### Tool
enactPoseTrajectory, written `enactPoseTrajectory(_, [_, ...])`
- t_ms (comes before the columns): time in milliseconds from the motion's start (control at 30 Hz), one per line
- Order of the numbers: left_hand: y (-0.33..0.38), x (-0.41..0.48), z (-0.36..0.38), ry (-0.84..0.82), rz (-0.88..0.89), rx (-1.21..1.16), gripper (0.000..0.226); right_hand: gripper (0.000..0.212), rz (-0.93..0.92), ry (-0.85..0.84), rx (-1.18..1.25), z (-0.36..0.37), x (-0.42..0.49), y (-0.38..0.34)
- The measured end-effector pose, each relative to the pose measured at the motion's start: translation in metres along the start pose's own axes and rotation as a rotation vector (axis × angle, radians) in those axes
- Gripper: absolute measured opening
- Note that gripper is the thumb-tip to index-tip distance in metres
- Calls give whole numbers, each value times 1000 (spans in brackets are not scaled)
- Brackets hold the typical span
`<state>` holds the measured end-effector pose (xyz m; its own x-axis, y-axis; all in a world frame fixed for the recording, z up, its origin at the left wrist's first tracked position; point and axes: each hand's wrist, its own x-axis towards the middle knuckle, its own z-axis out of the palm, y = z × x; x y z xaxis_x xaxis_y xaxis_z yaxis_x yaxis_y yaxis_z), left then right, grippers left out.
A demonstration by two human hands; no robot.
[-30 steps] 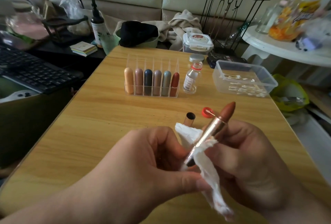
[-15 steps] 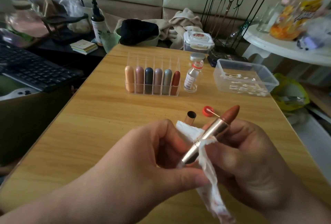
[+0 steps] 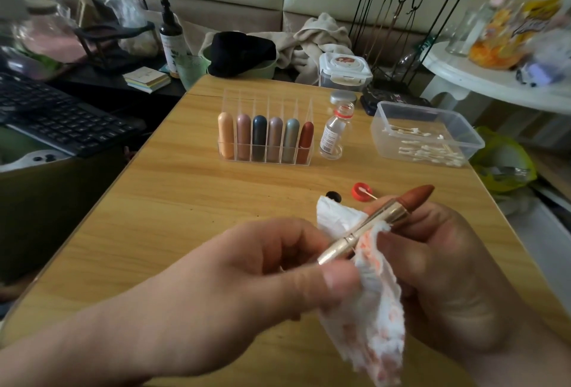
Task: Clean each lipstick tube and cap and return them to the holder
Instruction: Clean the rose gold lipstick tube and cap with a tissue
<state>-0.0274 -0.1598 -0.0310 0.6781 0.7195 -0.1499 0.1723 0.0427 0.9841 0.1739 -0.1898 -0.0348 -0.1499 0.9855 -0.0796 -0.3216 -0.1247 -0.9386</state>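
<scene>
A gold lipstick tube (image 3: 367, 229) with its brown-red bullet (image 3: 417, 196) wound out lies slanted between my hands above the table. My left hand (image 3: 247, 278) pinches the tube's lower end between thumb and fingers. My right hand (image 3: 438, 263) presses a white tissue (image 3: 374, 318), stained red, against the barrel. The tube's open cap (image 3: 333, 196) stands on the table, partly hidden behind the tissue. At the far middle stands the clear holder (image 3: 268, 161) with several capped lipsticks in its slots.
A small glass bottle (image 3: 332, 134) stands right of the holder, with its red cap (image 3: 360, 192) and a cotton swab nearer me. A plastic box (image 3: 383, 127) of swabs sits at the right. A keyboard (image 3: 61, 120) lies beyond the table's left edge.
The tissue has slid down the barrel, so more gold shows below the collar. The tube's tip has shifted slightly right and up. Both hands keep their hold.
</scene>
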Motion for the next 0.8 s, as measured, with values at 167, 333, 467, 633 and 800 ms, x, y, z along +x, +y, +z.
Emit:
enactPoseTrajectory(167, [-2, 0, 2, 88, 36, 169, 27, 44, -3, 19, -55, -4, -1, -2])
enactPoseTrajectory(333, [-5, -3, 1, 173, 64, 176, 41, 38, -42, 15, -34, -4, -1, -4])
enactPoseTrajectory(467, [0, -1, 0, -17, 14, 4, 32, 40, -58, -20, -42, -6, -2, -5])
enactPoseTrajectory(633, [-3, -5, 6, 299, 120, 292, 38, 44, -67, 12, -100, -11, 0, -1])
enactPoseTrajectory(800, [2, -5, 2, 108, 42, 85, 32, 42, -63, 7, -49, -9, -1, -2])
